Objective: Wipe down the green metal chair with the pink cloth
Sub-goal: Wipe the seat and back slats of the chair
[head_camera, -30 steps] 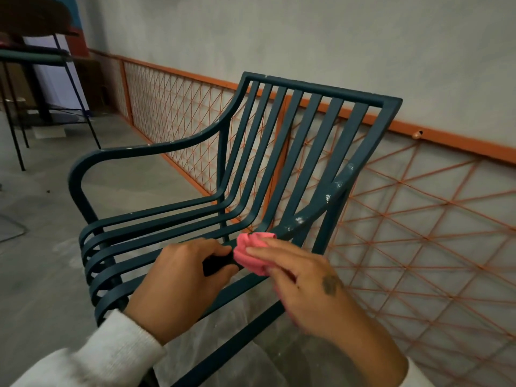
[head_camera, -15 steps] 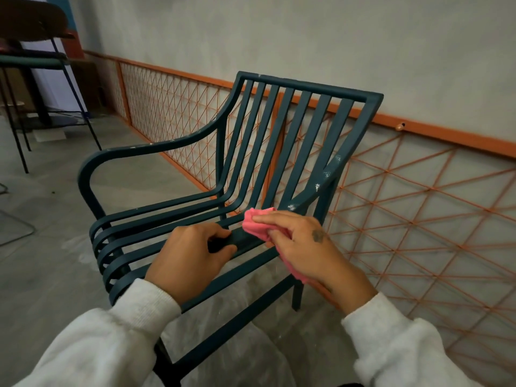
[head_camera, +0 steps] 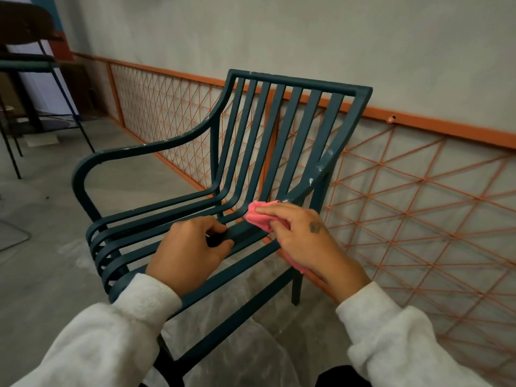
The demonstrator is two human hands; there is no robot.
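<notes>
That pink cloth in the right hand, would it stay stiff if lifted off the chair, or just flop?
Probably floppy: the pink cloth bunches in folds under the right hand and a tail droops below the palm. Likely light: it looks thin and one hand manages it.

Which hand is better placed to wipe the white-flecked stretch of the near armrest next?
The right hand. It holds the pink cloth against the green metal chair, just below the white flecks on that armrest. The left hand grips the armrest bare, with no cloth.
</notes>
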